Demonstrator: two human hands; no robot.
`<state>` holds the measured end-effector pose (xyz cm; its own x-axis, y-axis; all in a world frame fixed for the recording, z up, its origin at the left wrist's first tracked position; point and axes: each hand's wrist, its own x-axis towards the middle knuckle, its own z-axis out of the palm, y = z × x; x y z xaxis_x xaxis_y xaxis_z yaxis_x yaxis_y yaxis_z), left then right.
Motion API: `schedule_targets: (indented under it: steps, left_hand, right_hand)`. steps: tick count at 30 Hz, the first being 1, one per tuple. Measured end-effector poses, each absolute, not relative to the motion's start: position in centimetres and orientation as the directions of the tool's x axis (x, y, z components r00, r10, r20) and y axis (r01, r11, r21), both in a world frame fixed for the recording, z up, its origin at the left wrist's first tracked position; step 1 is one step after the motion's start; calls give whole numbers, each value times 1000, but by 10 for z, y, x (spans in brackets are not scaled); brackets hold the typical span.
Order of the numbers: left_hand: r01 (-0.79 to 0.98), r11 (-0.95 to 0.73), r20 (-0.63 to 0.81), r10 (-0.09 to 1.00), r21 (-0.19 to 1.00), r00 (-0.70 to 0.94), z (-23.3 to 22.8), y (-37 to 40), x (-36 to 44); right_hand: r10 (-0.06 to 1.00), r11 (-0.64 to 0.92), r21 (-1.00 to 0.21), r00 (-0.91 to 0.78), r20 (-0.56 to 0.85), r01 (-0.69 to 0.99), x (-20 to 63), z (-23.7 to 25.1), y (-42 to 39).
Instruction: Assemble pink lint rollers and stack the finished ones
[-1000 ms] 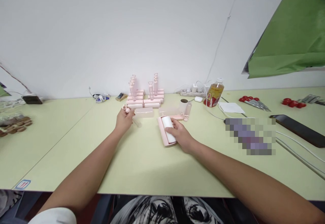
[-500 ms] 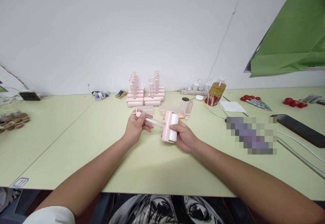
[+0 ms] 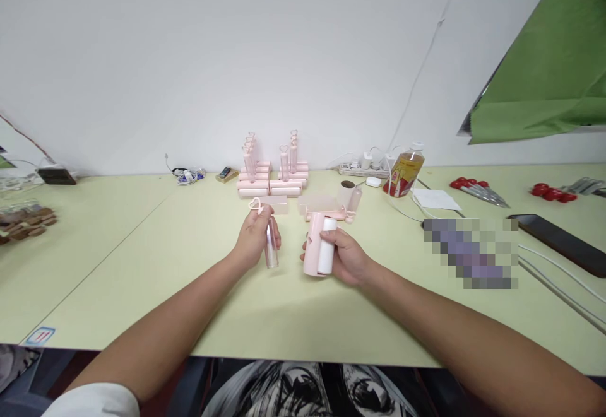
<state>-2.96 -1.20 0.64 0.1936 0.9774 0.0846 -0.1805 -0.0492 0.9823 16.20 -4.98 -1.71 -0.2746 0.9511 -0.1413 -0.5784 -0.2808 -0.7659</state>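
Note:
Above the table, my left hand [image 3: 255, 237] grips a clear tube handle [image 3: 271, 250] by its pink top end. A pink heart-shaped loop [image 3: 255, 204] sticks up from that end, and the tube hangs down nearly upright. My right hand [image 3: 349, 254] is wrapped around a lint roller head, a pink half-open case [image 3: 312, 245] with a white roll [image 3: 327, 250] inside. The case has a small round hole facing left. A gap separates handle and case. Behind them lie a pink piece [image 3: 324, 215] and a translucent cover [image 3: 278, 204].
Against the wall stand several pink lint rollers [image 3: 286, 187] with handles upright. To the right are a cardboard-cored roll [image 3: 344, 195], a drink bottle [image 3: 405, 171], a power strip [image 3: 360, 170], red-handled tools [image 3: 478, 190], a dark phone [image 3: 558, 243] and cables. Brown items [image 3: 29, 224] lie far left.
The handle's tip has come away from the hole in the pink case. My left hand has turned the tube from sideways to pointing down; my right hand has lowered the case slightly.

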Motion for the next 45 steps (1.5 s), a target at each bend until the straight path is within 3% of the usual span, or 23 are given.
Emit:
schedule_targets:
  steps: [6,13,22,28,33,45]
  left_hand:
    - [-269,281,-116,858,921,500,13,-21,-25]
    - [-215,300,-145,833,929,534,4,-26,-18]
    - [-108,339,-204,759,935,618,4,-30,-19]
    - [-67,216,-149,838,974,526,3,-30,-18]
    - [15,40,-43,886,999,461,5,-28,-19]
    - [-1,-151,123,800,988,587,-3,-33,-20]
  right_hand:
    - [948,-245,-790,-310,-74,-562,162,-18,-53]
    - [875,-212,-865,-482,38,-454,163,-11,-61]
    - [880,-153,-875,-465,90,-459,164,-12,-61]
    - [916,-191,-867,-401,11,-460,164,-9,-60]
    - [964,-246,-832,-212,-159,-497,161,-12,-54]
    - [974,-222,-849,-153,-168,-479,158,-11,-55]
